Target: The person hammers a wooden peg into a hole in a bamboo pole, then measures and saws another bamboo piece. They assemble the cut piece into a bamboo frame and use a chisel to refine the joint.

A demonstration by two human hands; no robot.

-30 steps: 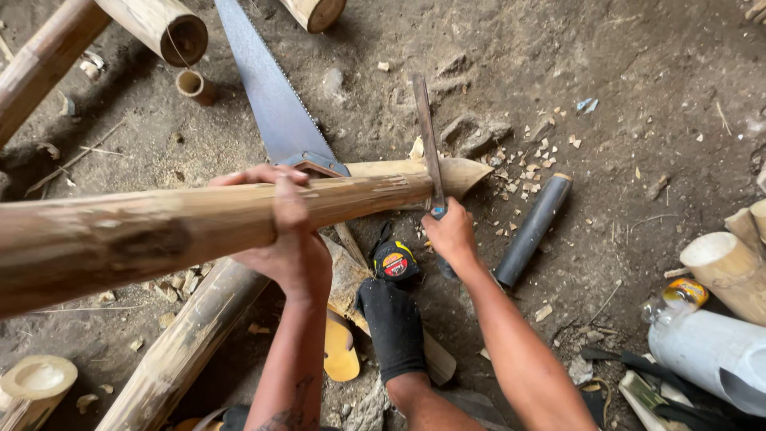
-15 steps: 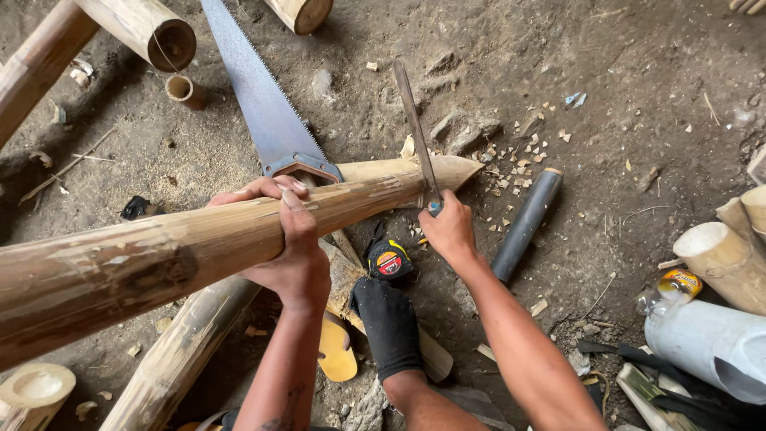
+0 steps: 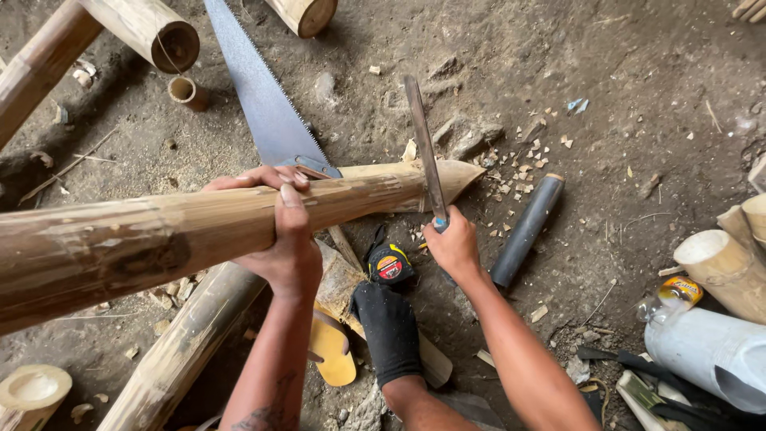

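Bamboo pole (image 3: 199, 231) gripped by left hand (image 3: 283, 239), tip propped over dirt floor (image 3: 638, 120); blade (image 3: 424, 152) clenched in right hand (image 3: 455, 247), laid across tapered tip; shaving step judged underway, firm bracing needed

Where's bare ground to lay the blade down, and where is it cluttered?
Bare dirt lies at upper right, beyond the dark tube and the wood chips. Another patch sits between the handsaw and the blade. It is crowded at lower right by the white pipe and tools, and under the pole near both hands.
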